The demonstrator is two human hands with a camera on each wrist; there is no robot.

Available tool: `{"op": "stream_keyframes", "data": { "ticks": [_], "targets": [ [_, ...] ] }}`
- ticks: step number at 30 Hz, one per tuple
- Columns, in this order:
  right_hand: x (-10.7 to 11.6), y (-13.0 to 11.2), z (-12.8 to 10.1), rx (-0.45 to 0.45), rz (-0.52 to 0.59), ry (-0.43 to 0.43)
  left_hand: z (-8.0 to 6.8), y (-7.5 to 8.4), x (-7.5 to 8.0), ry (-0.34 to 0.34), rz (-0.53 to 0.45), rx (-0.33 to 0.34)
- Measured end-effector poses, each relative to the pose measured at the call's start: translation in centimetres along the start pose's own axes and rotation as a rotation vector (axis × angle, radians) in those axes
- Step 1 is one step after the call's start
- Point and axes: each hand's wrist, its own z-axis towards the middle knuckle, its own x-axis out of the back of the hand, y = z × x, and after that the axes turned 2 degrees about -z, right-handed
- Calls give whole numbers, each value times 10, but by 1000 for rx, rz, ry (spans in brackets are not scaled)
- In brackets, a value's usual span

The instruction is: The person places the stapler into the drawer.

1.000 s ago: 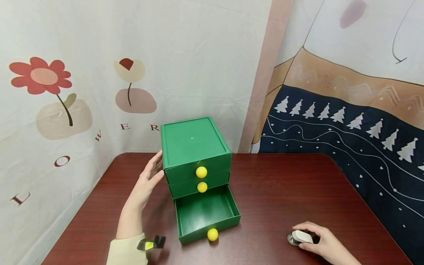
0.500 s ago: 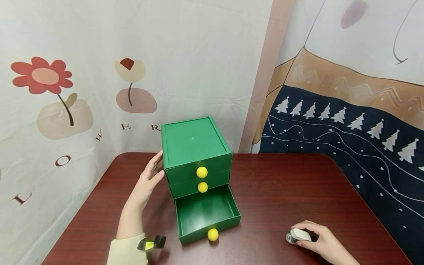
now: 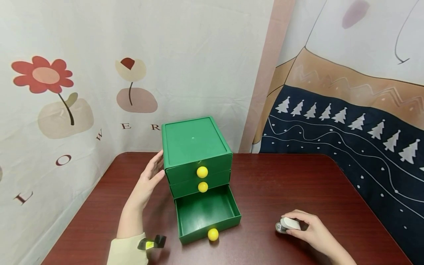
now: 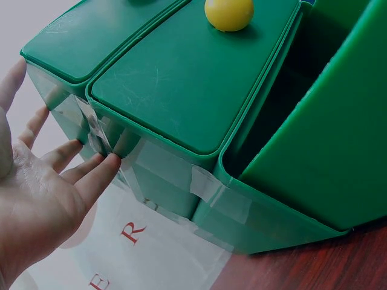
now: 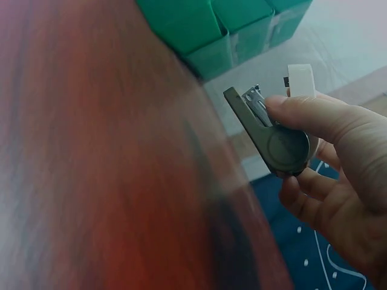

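A green three-drawer cabinet (image 3: 195,143) stands on the table, its yellow-knobbed bottom drawer (image 3: 207,209) pulled out and its upper two drawers pushed in. My left hand (image 3: 145,186) is spread against the cabinet's left side. In the left wrist view its fingertips (image 4: 113,161) meet the taped green side wall. Right of the drawer, my right hand (image 3: 313,230) pinches a small stapler (image 3: 290,223) between thumb and fingers. The right wrist view shows the stapler's dark flat base (image 5: 287,148), metal staple channel and white top part (image 5: 301,80).
The dark red wooden table (image 3: 275,184) carries the cabinet. A black strap with a yellow label (image 3: 150,243) sits on the left sleeve. Behind the table hang a pale curtain (image 3: 198,55) with flower prints and a navy cloth (image 3: 331,143) with white trees.
My right hand has carried the stapler left and slightly farther from me, closer to the drawer. The left hand and the cabinet have kept their places.
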Motion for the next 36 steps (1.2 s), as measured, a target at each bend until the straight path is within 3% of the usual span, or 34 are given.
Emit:
{"op": "stream_keyframes", "data": {
  "ticks": [10, 19, 23, 30, 36],
  "targets": [
    [-16, -18, 32, 46, 59, -14, -1, 2, 0, 1, 14, 26],
    [-30, -64, 69, 102, 119, -15, 0, 3, 0, 5, 21, 28],
    [-36, -71, 82, 146, 147, -12, 0, 2, 1, 6, 17, 33],
    [-51, -82, 101, 108, 183, -46, 0, 2, 1, 7, 10, 30],
    [-68, -89, 112, 149, 213, -70, -1, 2, 0, 6, 4, 32]
  ]
}}
